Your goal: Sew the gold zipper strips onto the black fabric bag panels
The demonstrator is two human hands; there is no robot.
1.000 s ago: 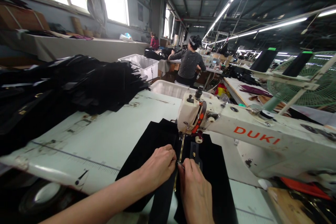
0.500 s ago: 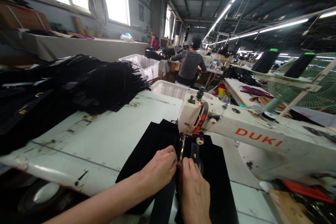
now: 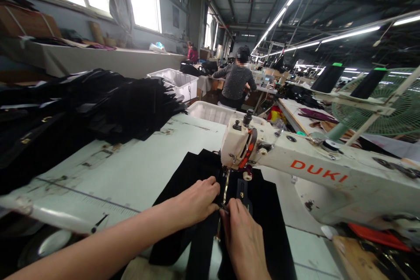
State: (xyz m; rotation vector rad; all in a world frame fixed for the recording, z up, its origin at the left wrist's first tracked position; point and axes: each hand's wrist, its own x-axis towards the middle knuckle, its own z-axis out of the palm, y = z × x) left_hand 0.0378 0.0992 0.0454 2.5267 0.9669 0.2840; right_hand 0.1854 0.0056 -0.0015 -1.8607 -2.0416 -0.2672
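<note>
Black fabric pieces (image 3: 267, 210) lie on the sewing machine table beneath the head of a white sewing machine (image 3: 234, 144). A zipper with gold teeth (image 3: 226, 186) runs from under the presser foot toward me, between my hands. My left hand (image 3: 200, 199) is closed on the black fabric at the zipper's left side, fingers bent. On the right side, my right hand (image 3: 244, 236) is closed in a pinch. A small dark grey, pointed thing (image 3: 224, 207) shows at its fingertips; its kind is unclear. A black strip with a gold fitting (image 3: 242, 193) lies just right of the zipper.
A tall pile of black pieces (image 3: 108, 105) covers the table's left side. White plastic bins (image 3: 210, 111) stand behind the table. Thread cones (image 3: 328, 79) and a green fan (image 3: 390, 100) are at right. A co-worker (image 3: 236, 81) sits ahead, back turned.
My left hand has shifted slightly left and its fingers have opened out a little. The pointed thing at my right fingertips shows more. More gold teeth are visible below the hands.
</note>
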